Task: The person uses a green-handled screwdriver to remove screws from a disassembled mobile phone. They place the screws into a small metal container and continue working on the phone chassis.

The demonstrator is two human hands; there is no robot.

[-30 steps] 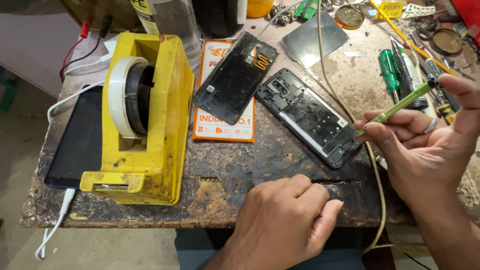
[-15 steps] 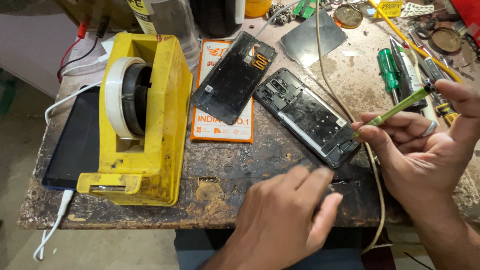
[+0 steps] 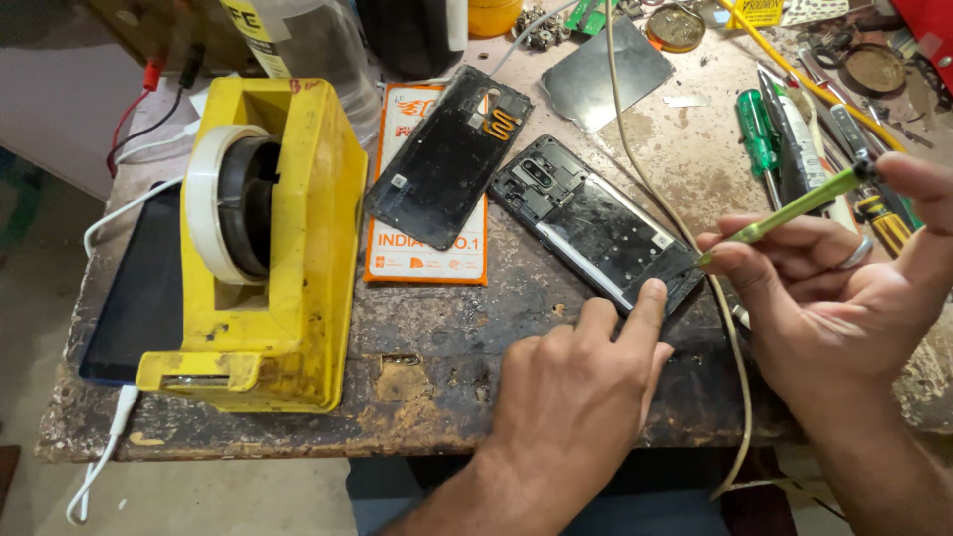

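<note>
Worn workbench [image 3: 298,417], head view: your left hand [image 3: 581,382] presses a fingertip on the opened phone's [image 3: 596,223] near edge, grasping nothing; your right hand [image 3: 844,288] pinches a green screwdriver [image 3: 794,206], tip touching that phone's corner, beside a yellow tape dispenser [image 3: 268,248].

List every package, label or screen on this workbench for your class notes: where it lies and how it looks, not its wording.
Orange card package: flat rectangle with white print, under the black back cover.
Dark tablet screen: left edge, beside the yellow tape dispenser, blank.
Bottle label: yellow and white, top left.
</note>
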